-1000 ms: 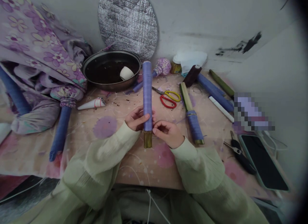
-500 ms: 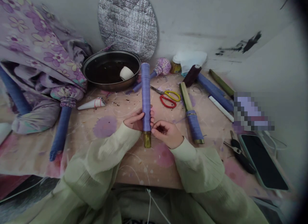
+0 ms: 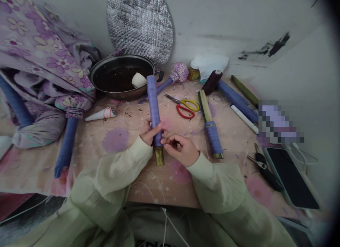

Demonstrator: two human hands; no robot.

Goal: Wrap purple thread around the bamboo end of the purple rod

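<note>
Left hand (image 3: 147, 133): gripping purple-wound stick (image 3: 153, 105) low down.
Stick: above bench (image 3: 172, 190), toward near edge's middle; likely light, stiff, slightly slick; best held around lower winding.
Right hand (image 3: 183, 150): narrow pinch beside lower end; contents, can't tell.

The stick (image 3: 153, 105) at the frame's centre is covered in blue-violet, with olive-brown shown at its lower end. The peach tablecloth (image 3: 90, 148) is patterned with pink and purple blooms. At upper left, lilac cloth (image 3: 45, 52) is printed with purple and cream flowers. The scissors (image 3: 181, 102) are handled in yellow and red; the upper-centre disc (image 3: 140, 27) is cross-hatched in silver.
</note>
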